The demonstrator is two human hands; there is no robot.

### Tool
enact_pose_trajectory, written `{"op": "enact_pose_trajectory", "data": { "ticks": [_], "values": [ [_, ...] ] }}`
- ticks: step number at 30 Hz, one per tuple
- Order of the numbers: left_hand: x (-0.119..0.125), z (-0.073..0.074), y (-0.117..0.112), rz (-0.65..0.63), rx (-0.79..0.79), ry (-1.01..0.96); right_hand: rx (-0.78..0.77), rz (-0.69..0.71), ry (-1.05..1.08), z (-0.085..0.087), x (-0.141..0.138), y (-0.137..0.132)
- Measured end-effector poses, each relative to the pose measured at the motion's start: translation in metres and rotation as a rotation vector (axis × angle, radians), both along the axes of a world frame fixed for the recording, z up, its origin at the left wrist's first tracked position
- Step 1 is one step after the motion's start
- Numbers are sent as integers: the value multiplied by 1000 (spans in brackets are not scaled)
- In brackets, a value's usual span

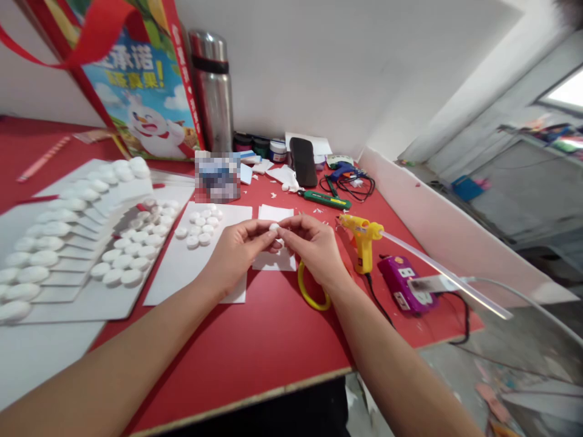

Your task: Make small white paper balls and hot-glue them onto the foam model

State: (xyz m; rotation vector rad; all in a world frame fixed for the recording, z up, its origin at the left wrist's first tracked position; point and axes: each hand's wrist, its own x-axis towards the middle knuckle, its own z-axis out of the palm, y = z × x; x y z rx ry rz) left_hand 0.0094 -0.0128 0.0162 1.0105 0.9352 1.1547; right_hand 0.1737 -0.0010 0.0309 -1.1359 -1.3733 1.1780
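Observation:
Both my hands meet over the middle of the red table [255, 346]. My left hand [241, 246] and my right hand [310, 243] pinch one small white round piece [274, 227] between their fingertips, just above a small white sheet [276, 213]. Several similar white round pieces [200, 227] lie on a larger white sheet [182, 267] to the left. A yellow ring [310, 297] lies on the table under my right wrist.
A yellow glue gun [362, 240] with a long clear stick stands right of my hands, beside a purple power strip [403, 282]. White boards with rows of white discs [68, 243] fill the left. A steel flask [213, 91], a printed bag [136, 79], a green cutter [325, 199], a black phone [303, 161] and paint jars stand behind.

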Motion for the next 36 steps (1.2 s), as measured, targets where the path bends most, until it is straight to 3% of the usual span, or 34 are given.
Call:
{"op": "enact_pose_trajectory", "data": {
  "ticks": [14, 26, 36],
  "values": [
    [-1, 12, -5, 83, 257, 341, 43, 49, -2, -3, -3, -3],
    [-2, 12, -1, 87, 145, 248, 132, 75, -131, -6, -1, -2],
    [-2, 6, -1, 38, 220, 262, 24, 43, -16, 2, 0, 0]
  ]
}}
